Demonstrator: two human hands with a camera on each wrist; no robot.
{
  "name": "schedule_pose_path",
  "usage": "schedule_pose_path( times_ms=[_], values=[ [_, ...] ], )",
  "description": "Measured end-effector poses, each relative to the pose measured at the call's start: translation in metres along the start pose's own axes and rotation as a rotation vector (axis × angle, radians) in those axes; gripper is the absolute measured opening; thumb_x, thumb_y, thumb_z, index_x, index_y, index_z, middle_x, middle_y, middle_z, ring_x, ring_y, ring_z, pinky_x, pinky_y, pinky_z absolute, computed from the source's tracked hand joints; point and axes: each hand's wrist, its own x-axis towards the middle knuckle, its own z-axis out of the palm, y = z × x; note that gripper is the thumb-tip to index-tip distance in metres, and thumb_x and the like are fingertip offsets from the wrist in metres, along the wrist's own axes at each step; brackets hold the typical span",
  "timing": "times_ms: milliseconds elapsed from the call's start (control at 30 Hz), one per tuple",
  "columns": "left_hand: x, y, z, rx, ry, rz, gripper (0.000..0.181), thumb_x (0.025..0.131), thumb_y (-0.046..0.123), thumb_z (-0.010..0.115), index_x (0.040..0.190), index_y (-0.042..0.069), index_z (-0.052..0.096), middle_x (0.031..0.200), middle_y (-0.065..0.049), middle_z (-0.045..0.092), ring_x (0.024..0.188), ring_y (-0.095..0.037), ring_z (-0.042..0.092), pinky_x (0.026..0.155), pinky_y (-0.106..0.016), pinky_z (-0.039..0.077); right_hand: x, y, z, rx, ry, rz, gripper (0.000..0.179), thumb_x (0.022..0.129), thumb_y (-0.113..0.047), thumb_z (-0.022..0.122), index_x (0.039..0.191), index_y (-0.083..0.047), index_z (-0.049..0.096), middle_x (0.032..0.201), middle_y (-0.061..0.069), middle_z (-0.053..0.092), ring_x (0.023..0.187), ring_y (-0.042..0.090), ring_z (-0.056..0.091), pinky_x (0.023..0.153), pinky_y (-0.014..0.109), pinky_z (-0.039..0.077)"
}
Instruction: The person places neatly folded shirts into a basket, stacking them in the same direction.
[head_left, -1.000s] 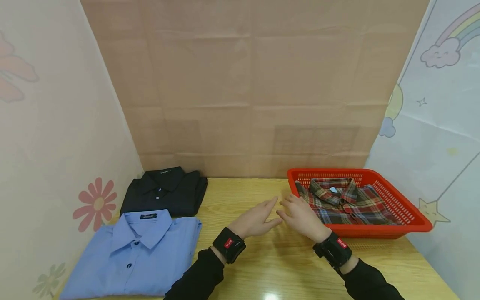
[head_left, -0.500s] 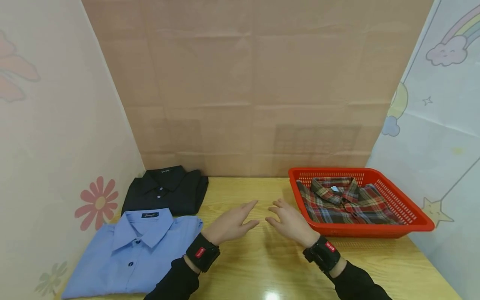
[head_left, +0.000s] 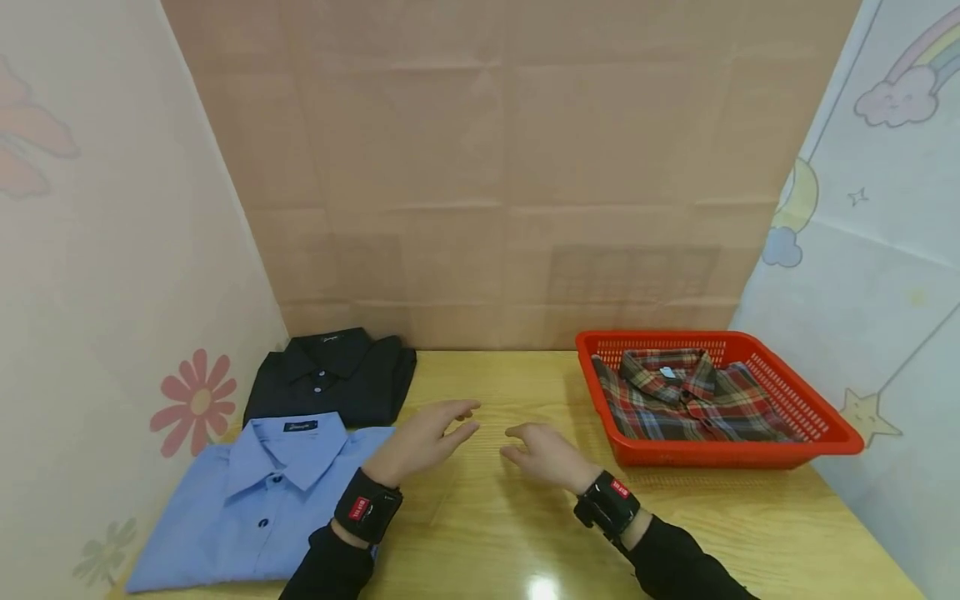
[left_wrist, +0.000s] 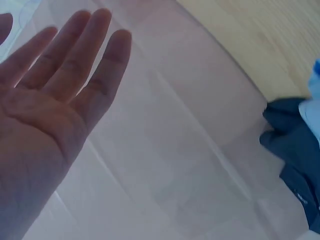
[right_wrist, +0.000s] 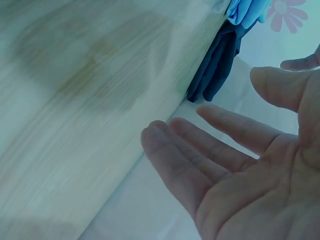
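My left hand hovers beside the right edge of a folded light blue shirt, fingers extended and holding nothing. In the left wrist view its fingers are straight and spread. To the right of it, over the middle of the table, is my right hand, with nothing in its grasp. The right wrist view has its fingers relaxed and slightly bent. Behind the blue shirt lies a folded black shirt. A red plastic basket on the right holds a folded plaid shirt.
The wooden table ends at a brown paper backdrop. A patterned panel bounds the left side, close to both folded shirts. Another printed panel rises on the right beside the basket.
Both hands have moved left and slightly toward the person, from beside the basket to near the blue shirt. The gap between them has widened. The shirts and basket stay put.
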Motion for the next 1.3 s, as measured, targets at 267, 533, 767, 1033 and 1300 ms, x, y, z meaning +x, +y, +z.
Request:
schedule_pose_path(
  times_ms=[267, 533, 767, 1033, 1300],
  values=[
    [-0.011, -0.014, -0.021, 0.061, 0.062, -0.077, 0.036, 0.102, 0.030, 0.052, 0.128, 0.007, 0.064, 0.116, -0.005, 0.071, 0.103, -0.019, 0.068, 0.085, -0.039, 0.055, 0.005, -0.013, 0.013, 0.044, -0.038, -0.058, 0.037, 0.097, -0.022, 0.061, 0.120, 0.006, 0.065, 0.118, 0.021, 0.068, 0.108, 0.033, 0.066, 0.090, 0.049, 0.053],
    [-0.020, -0.027, -0.039, 0.078, 0.069, -0.209, 0.030, 0.101, 0.025, 0.056, 0.121, 0.007, 0.067, 0.107, -0.002, 0.071, 0.087, -0.010, 0.064, 0.073, -0.030, 0.053, 0.010, -0.029, 0.025, 0.012, -0.044, -0.095, 0.033, 0.097, -0.025, 0.060, 0.117, 0.000, 0.069, 0.108, 0.012, 0.072, 0.097, 0.022, 0.069, 0.082, 0.039, 0.055],
    [-0.027, -0.041, -0.051, 0.097, 0.101, -0.279, 0.023, 0.100, 0.020, 0.057, 0.114, 0.007, 0.069, 0.092, -0.002, 0.070, 0.076, -0.011, 0.060, 0.063, -0.029, 0.049, 0.022, -0.044, 0.039, -0.028, -0.049, -0.081, 0.032, 0.096, -0.029, 0.061, 0.115, -0.005, 0.071, 0.101, 0.004, 0.073, 0.083, 0.008, 0.064, 0.072, 0.028, 0.053],
    [-0.037, -0.055, -0.061, 0.154, 0.138, -0.371, 0.026, 0.100, 0.024, 0.057, 0.114, 0.008, 0.070, 0.098, -0.005, 0.071, 0.077, -0.014, 0.060, 0.063, -0.030, 0.049, 0.028, -0.060, 0.051, -0.026, -0.065, -0.079, 0.032, 0.096, -0.031, 0.062, 0.114, -0.007, 0.073, 0.092, -0.002, 0.070, 0.067, 0.001, 0.050, 0.056, 0.019, 0.042],
    [-0.047, -0.065, -0.072, 0.216, 0.237, -0.420, 0.027, 0.098, 0.028, 0.060, 0.109, 0.007, 0.072, 0.087, -0.004, 0.071, 0.069, -0.015, 0.058, 0.057, -0.032, 0.046, 0.036, -0.080, 0.065, -0.032, -0.086, -0.100, 0.024, 0.094, -0.031, 0.064, 0.104, -0.013, 0.077, 0.072, -0.010, 0.060, 0.054, -0.001, 0.043, 0.045, 0.016, 0.036]
  ],
)
